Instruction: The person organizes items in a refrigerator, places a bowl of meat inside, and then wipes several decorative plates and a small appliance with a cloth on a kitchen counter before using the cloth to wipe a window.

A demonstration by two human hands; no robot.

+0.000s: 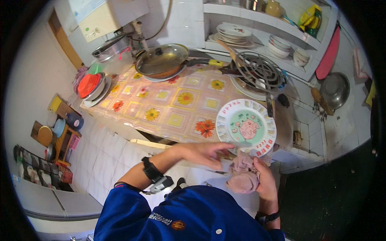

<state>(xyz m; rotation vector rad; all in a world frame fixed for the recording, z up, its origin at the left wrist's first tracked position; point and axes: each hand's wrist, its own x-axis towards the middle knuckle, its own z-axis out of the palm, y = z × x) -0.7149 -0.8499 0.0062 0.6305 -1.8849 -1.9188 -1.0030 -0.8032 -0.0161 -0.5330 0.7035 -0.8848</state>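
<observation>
My right hand [266, 178] grips a crumpled dull-pink cloth [243, 177] in front of the counter's near edge. Fingers spread, my left hand [202, 154] holds nothing. Its index fingertip reaches the near rim of a large plate [222, 128] decorated with a pink pig; whether it touches the rim I cannot tell. The plate lies flat at the right front of the counter, on a flower-patterned tablecloth [169, 105]. Part of its near rim is hidden behind the cloth.
A glass-lidded frying pan [161, 70] stands at the back. Behind the plate, a wire rack [262, 69] lies over stacked cookware, with a dark handle [269, 105] jutting forward. Bowls with a red one [89, 84] sit far left. A partly open drawer [149, 143] sticks out in front.
</observation>
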